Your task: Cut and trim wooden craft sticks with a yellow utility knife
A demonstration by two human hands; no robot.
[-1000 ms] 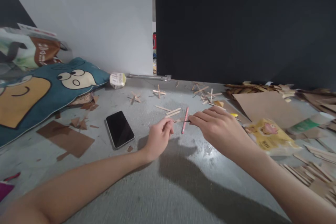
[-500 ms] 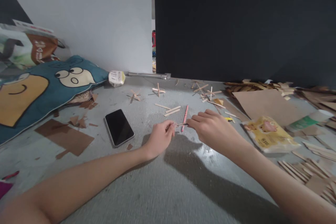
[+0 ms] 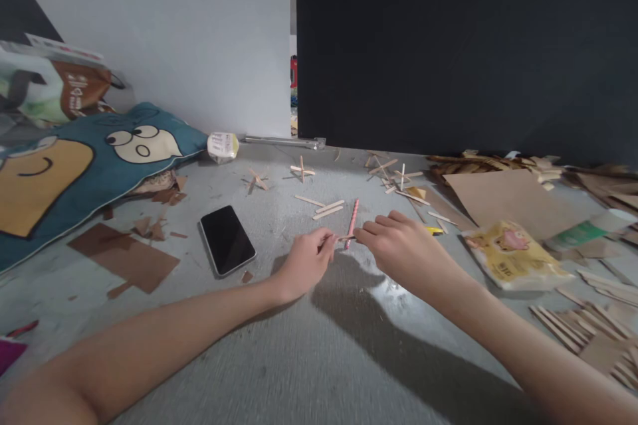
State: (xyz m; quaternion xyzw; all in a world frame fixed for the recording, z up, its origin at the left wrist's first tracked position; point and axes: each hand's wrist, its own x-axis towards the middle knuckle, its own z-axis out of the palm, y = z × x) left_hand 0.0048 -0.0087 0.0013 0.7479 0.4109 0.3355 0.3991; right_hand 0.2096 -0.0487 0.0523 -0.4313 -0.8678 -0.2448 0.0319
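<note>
My left hand (image 3: 310, 257) is closed, its thumb and fingertips pinching one end of a small wooden craft stick (image 3: 343, 238). On the other side my right hand (image 3: 393, 239) is closed too, knuckles up, its fingers gripping at the stick's other end. The part near the right fingers looks dark; whether it is a separate thin piece I cannot tell. Just behind the held stick, a pink striped paper straw (image 3: 353, 214) lies on the table. Loose craft sticks (image 3: 327, 210) lie a little farther back.
A phone (image 3: 228, 241) lies left of my left hand. Crossed stick pieces (image 3: 302, 170) stand toward the back. To the right are a yellow packet (image 3: 513, 254), a glue tube (image 3: 591, 229), cardboard (image 3: 501, 196) and piled sticks (image 3: 573, 325). A blue cushion (image 3: 100, 172) lies at left.
The view has shifted very slightly. Both hands keep their grip on the stick, with only a small turn of the fingers. More of the yellow object beside my right hand shows.
</note>
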